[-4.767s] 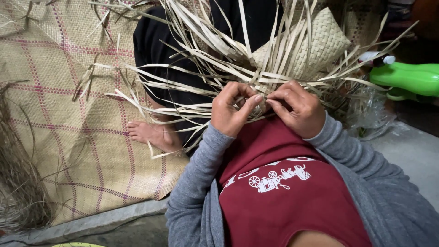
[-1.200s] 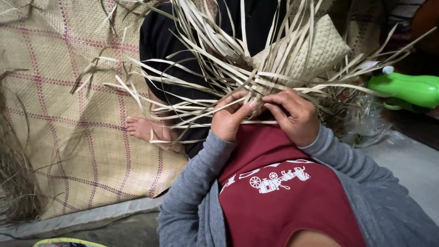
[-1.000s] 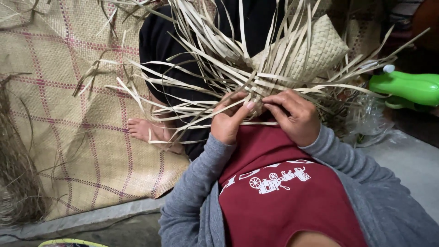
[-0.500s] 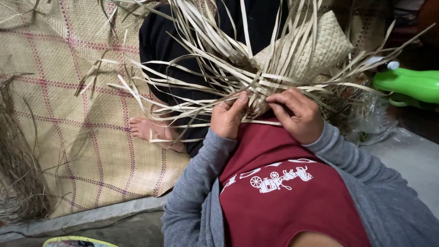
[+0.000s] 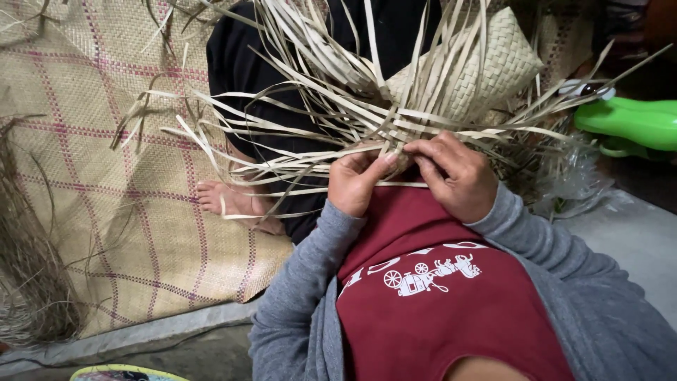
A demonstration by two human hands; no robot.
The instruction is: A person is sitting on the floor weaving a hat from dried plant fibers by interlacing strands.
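Note:
A half-woven basket of pale dried leaf strips (image 5: 486, 63) rests in my lap, with many loose strip ends (image 5: 296, 127) fanning out to the left and upward. My left hand (image 5: 356, 185) pinches strips at the near edge of the weave, thumb against fingers. Close beside it, my right hand (image 5: 455, 176) grips strips at the same edge, its fingertips nearly touching those of the left. Both hands sit just above my dark red shirt. Grey sleeves cover both forearms.
A woven mat (image 5: 106, 176) with pink grid lines covers the floor at left, and my bare foot (image 5: 233, 201) rests on it. Loose dry fibres (image 5: 28, 282) pile at the far left. A green plastic object (image 5: 631, 123) and crumpled clear plastic (image 5: 571, 180) lie at right.
Both hands have stayed at the weave's near edge, fingers shifting slightly on the strips. The view has drifted a little; the basket sits in the same place.

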